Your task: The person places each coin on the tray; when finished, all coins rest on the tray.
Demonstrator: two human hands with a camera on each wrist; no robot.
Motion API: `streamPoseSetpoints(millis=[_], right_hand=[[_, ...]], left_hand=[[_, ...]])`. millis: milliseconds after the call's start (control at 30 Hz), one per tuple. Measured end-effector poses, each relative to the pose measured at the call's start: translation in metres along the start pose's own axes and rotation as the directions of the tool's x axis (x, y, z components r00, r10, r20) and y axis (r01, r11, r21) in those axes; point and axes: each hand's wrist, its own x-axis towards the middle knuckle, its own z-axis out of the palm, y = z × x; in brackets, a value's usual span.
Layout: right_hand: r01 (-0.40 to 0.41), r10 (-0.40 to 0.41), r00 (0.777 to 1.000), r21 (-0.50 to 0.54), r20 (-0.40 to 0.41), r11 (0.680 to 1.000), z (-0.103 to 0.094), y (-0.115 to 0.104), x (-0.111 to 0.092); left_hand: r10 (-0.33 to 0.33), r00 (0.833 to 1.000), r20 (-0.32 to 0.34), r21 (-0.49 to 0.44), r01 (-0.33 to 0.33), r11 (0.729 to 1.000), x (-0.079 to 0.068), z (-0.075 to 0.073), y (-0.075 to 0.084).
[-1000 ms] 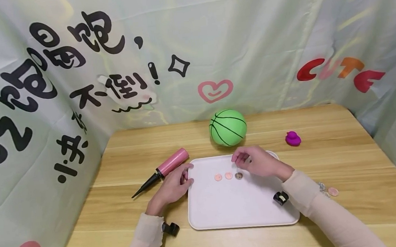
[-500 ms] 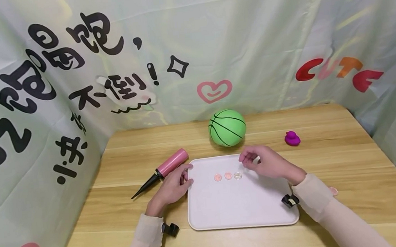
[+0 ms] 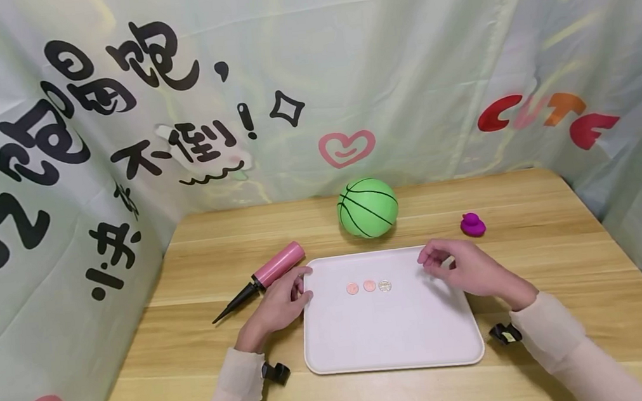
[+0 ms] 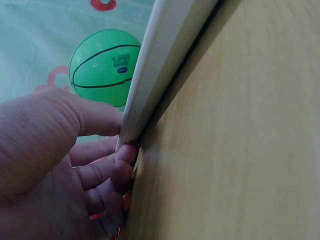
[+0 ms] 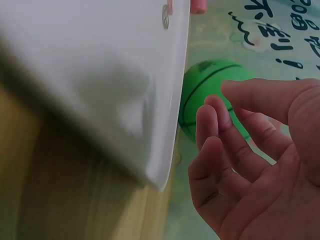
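A white tray (image 3: pixel 391 336) lies on the wooden table in the head view. Near its middle sit two copper-coloured coins (image 3: pixel 369 286) and one silver coin (image 3: pixel 384 286), set in a row. At the tray's left rim is my left hand (image 3: pixel 277 303); in the left wrist view its thumb presses the tray edge (image 4: pixel 157 55) while the fingers curl against the side. Above the tray's far right corner hovers my right hand (image 3: pixel 470 267). Its fingers (image 5: pixel 235 142) are loosely bent in the right wrist view, with nothing between them and the thumb.
A green ball (image 3: pixel 367 208) stands behind the tray, against the printed curtain (image 3: pixel 413 78). The pink hand pump (image 3: pixel 279 263) with a black nozzle lies beside my left hand. Farther right, a purple rubber duck (image 3: pixel 473 225) sits on the table (image 3: pixel 577 248).
My right hand has moved right, away from the silver coin, which now shows fully. The loose coins right of the tray have become hidden behind the right arm. My left hand stays put.
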Motion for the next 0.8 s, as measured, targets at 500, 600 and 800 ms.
streamPoseSetpoints(millis=[500,600,800], right_hand=[[-0.090,0.086,0.995,-0.082,-0.042,0.993,-0.024,0.022,-0.041],[-0.109,0.105,0.993,-0.096,-0.048,0.989,-0.029,0.026,-0.050],[-0.169,0.164,0.985,-0.142,-0.045,0.975,-0.040,0.035,-0.064]], left_hand=[[-0.021,1.000,0.005,-0.005,0.021,1.000,0.000,-0.001,0.002],[-0.023,1.000,0.009,-0.012,0.023,1.000,0.000,-0.001,0.002],[-0.021,1.000,0.006,-0.016,0.021,1.000,-0.001,-0.001,0.003]])
